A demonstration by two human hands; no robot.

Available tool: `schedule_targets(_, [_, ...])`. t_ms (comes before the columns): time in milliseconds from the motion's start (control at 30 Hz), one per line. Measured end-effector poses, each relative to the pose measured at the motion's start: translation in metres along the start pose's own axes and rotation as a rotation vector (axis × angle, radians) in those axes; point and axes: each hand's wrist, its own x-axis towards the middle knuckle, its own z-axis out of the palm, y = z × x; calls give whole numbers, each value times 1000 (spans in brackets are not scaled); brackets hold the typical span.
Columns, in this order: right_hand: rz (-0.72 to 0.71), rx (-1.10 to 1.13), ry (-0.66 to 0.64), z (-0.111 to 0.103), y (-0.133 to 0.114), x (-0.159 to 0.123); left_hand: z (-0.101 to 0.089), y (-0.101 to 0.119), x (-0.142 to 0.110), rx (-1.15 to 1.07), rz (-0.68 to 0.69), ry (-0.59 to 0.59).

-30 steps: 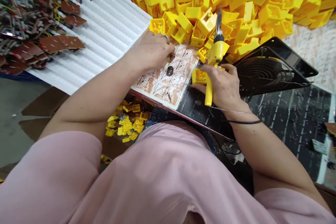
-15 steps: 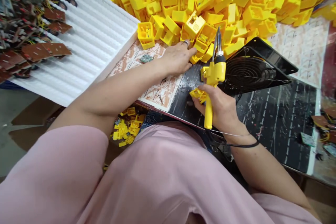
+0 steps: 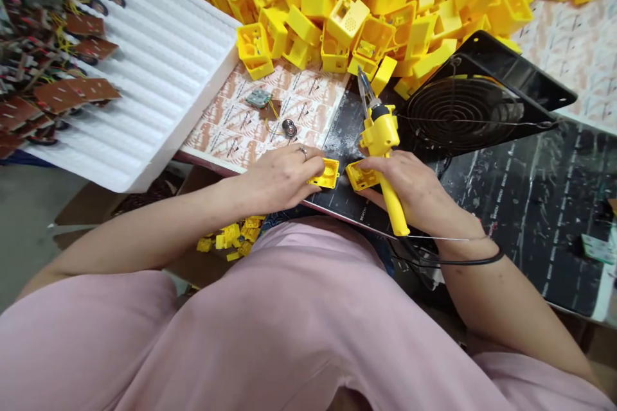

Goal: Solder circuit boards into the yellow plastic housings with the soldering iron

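My left hand [image 3: 286,176] pinches a small yellow plastic housing [image 3: 329,173], its hollow side facing up, just above the table's front edge. Close to its right, my right hand [image 3: 414,186] has a second yellow housing [image 3: 360,178] between thumb and fingers. The same hand also holds a yellow soldering gun [image 3: 383,131], whose metal tip points up toward the pile; its handle slants down across the palm. A narrow gap separates the two housings. Behind my left hand lie a green circuit board [image 3: 259,98] and a small round black speaker [image 3: 289,128] with thin wires.
A heap of yellow housings [image 3: 347,19] spans the back. A black fan [image 3: 457,106] stands right of the soldering gun. The white foam tray [image 3: 178,45] at left bears wired boards [image 3: 77,93]. More yellow parts [image 3: 236,237] lie below the table edge.
My left hand has come back from the heap to the front edge and now holds a yellow housing. The soldering gun's tip has tilted left. The small speaker has come into sight.
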Motion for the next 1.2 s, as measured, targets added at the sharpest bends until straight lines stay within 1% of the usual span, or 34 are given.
schedule_targets(67, [25, -74, 46, 5, -5, 1, 9, 8, -1, 12, -31, 60])
schedule_targets(133, [60, -136, 88, 11, -11, -1, 16, 14, 2, 3, -22, 125])
schedule_targets(200, [72, -157, 116, 16, -17, -5, 16, 12, 5, -15, 10, 181])
schedule_targets(233, [74, -154, 132, 18, -19, -7, 13, 7, 6, -13, 19, 205])
schedule_targets(300, [97, -129, 181, 20, -21, -14, -2, -16, 7, 14, -15, 209])
schedule_targets(333, [117, -113, 210, 20, -22, -17, -11, -32, 6, 36, -71, 195])
schedule_targets(400, [142, -95, 243, 19, -23, -22, -28, -71, 4, 80, -168, 62])
schedule_targets(433, [142, -94, 244, 20, -24, -23, -32, -91, 3, 102, -215, 12])
schedule_targets(467, [132, -96, 236, 20, -25, -22, -34, -110, 3, 109, -221, -27])
schedule_targets(500, [117, -98, 227, 22, -26, -21, -32, -128, 3, 76, -197, -63])
schedule_targets(533, [100, -99, 216, 24, -28, -18, -27, -143, 3, 10, -144, -93])
schedule_targets(567, [88, -95, 208, 27, -29, -15, -20, -156, 5, -67, -92, -128])
schedule_targets(600, [76, -91, 203, 30, -31, -11, -12, -165, 7, -137, -75, -141])
schedule_targets(633, [63, -88, 201, 34, -33, -7, -6, -170, 10, -205, -95, -132])
schedule_targets(667, [51, -87, 203, 38, -34, -3, -2, -172, 12, -273, -155, -100])
schedule_targets(700, [45, -90, 202, 43, -35, 1, -2, -171, 16, -344, -244, -40])
schedule_targets(733, [43, -94, 197, 47, -36, 4, -6, -166, 19, -420, -335, 37])
schedule_targets(800, [60, -113, 189, 53, -36, 9, -23, -149, 25, -593, -469, 189])
schedule_targets(867, [98, -146, 193, 57, -33, 13, -44, -127, 29, -747, -524, 287])
schedule_targets(900, [113, -163, 201, 58, -31, 15, -52, -115, 30, -796, -552, 322])
schedule_targets(933, [119, -178, 212, 58, -29, 17, -57, -104, 31, -768, -540, 301])
schedule_targets(967, [116, -189, 222, 57, -27, 18, -57, -94, 30, -682, -494, 259])
schedule_targets(1033, [99, -196, 250, 52, -27, 20, -46, -75, 27, -359, -317, 123])
schedule_targets(1100, [105, -180, 328, 42, -32, 17, -24, -58, 20, -55, -152, 35])
schedule_targets(1133, [126, -171, 378, 34, -36, 14, -12, -51, 16, 21, -116, 32])
schedule_targets(1167, [153, -148, 435, 26, -42, 9, -2, -45, 13, 38, -97, 58])
schedule_targets(1200, [193, -134, 461, 17, -47, 2, 6, -41, 10, 19, -95, 96])
